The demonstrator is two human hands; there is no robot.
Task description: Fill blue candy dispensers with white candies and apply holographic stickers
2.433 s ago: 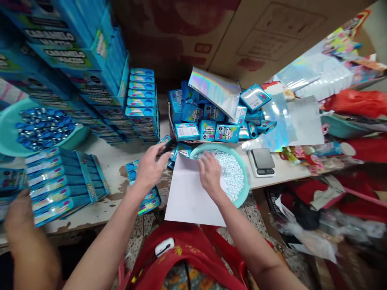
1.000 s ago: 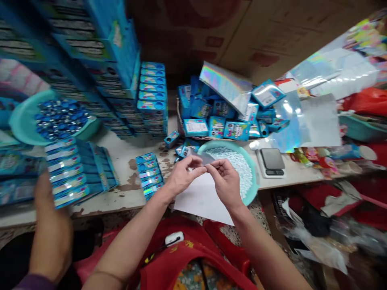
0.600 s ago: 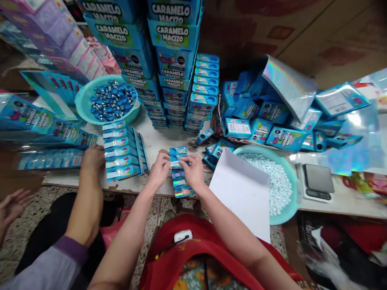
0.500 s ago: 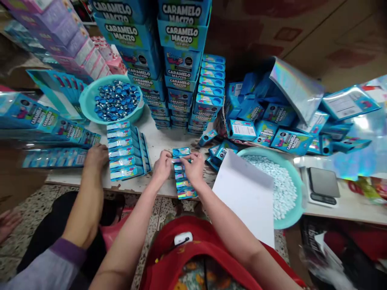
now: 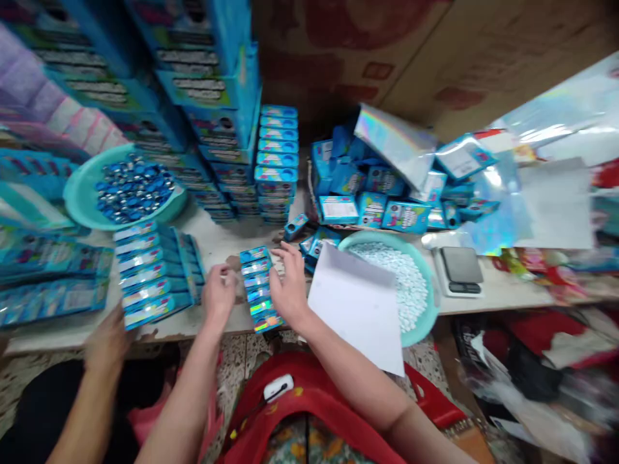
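Note:
A short row of small blue boxes (image 5: 260, 290) lies on the white table (image 5: 213, 232), near its front edge. My right hand (image 5: 289, 283) rests against the right side of this row, its fingers spread. Just left of the row is my left hand (image 5: 220, 290), off the boxes, with its fingers curled together; whether anything small is between them is too blurred to tell. Further left stands a larger block of blue boxes (image 5: 149, 277).
Tall stacks of blue cartons (image 5: 207, 116) rise behind. A teal bowl of blue-and-silver pieces (image 5: 72, 200) stands left, another of white pieces (image 5: 432, 303) right, partly under a white sheet (image 5: 355, 309). A scale (image 5: 459, 270) sits further right. A co-worker's hand (image 5: 107, 338) is at left.
The view has shifted to the right. My left hand has come away from the row of boxes, and my right hand has opened along its right side. The co-worker's hand has moved toward the table's front edge.

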